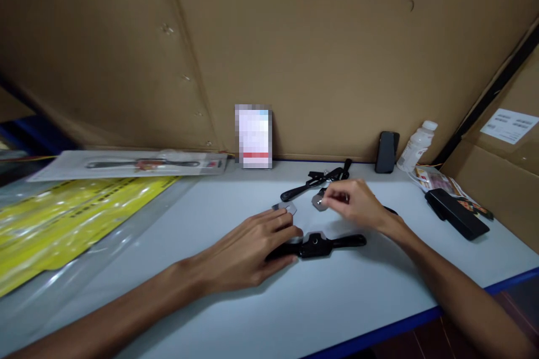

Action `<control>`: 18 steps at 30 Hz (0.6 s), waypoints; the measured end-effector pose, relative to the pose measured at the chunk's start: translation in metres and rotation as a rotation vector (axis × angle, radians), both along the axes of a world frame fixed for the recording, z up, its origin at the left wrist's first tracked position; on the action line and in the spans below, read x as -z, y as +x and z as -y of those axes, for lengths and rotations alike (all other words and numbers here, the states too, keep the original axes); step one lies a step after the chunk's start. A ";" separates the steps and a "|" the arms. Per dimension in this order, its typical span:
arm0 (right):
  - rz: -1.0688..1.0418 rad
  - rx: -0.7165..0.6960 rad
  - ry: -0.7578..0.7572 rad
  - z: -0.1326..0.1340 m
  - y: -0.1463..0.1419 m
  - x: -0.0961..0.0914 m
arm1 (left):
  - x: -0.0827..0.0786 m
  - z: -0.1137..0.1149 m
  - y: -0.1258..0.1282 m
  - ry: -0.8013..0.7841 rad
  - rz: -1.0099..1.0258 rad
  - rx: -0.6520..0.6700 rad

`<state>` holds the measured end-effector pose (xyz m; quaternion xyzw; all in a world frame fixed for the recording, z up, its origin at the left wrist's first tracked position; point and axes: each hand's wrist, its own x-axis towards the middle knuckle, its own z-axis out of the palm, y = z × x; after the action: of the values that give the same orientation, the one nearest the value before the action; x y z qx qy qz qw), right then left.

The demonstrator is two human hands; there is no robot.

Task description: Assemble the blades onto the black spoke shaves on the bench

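One black spokeshave, one left metal plate and one right metal plate are arranged at mid-bench. The spokeshave is laid flat, its left handle covered by the left hand; whether it is gripped cannot be told. The right metal plate is pinched by the right hand. Overlapping black tool parts, one smartphone and one bottle are placed behind.

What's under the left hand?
Under the left hand, part of the black tool shows between thumb and fingers; its left end is covered. A metal plate shows past the fingertips, partly hidden. Beneath the palm, can't tell.
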<state>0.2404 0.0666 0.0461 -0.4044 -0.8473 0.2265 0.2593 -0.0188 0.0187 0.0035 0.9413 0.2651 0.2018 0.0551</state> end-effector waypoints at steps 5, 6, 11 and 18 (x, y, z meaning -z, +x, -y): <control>0.100 0.333 0.163 -0.019 0.013 0.000 | 0.000 0.000 0.001 0.005 -0.017 0.001; 0.181 0.364 0.197 -0.020 0.014 0.000 | 0.000 0.000 0.001 0.006 -0.017 -0.001; 0.443 0.400 0.249 -0.023 0.019 -0.001 | 0.003 0.000 0.000 0.004 -0.007 -0.013; 0.566 0.423 0.083 -0.030 0.034 -0.005 | -0.002 0.000 0.002 -0.011 0.006 0.011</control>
<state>0.2743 0.0968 0.0514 -0.6067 -0.7916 0.0122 0.0715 -0.0172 0.0184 0.0050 0.9418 0.2610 0.2028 0.0620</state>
